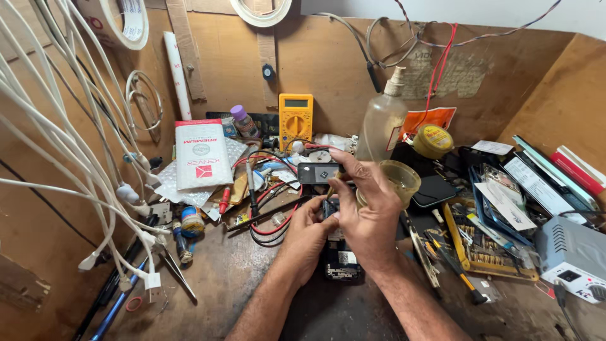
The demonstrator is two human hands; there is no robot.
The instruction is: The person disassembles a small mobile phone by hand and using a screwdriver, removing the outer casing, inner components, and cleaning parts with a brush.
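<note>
Mid-counter: my left hand (309, 230) pins the opened phone (341, 256); right hand (366, 211) pinches a thin tool (332, 183). Likely board work; next needs steadiness.

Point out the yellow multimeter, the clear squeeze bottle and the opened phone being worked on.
yellow multimeter (295, 120): head view, on its dial face.
clear squeeze bottle (383, 129): head view, on the middle of its body.
opened phone (341, 260): head view, on its lower end, below the hands.
</note>
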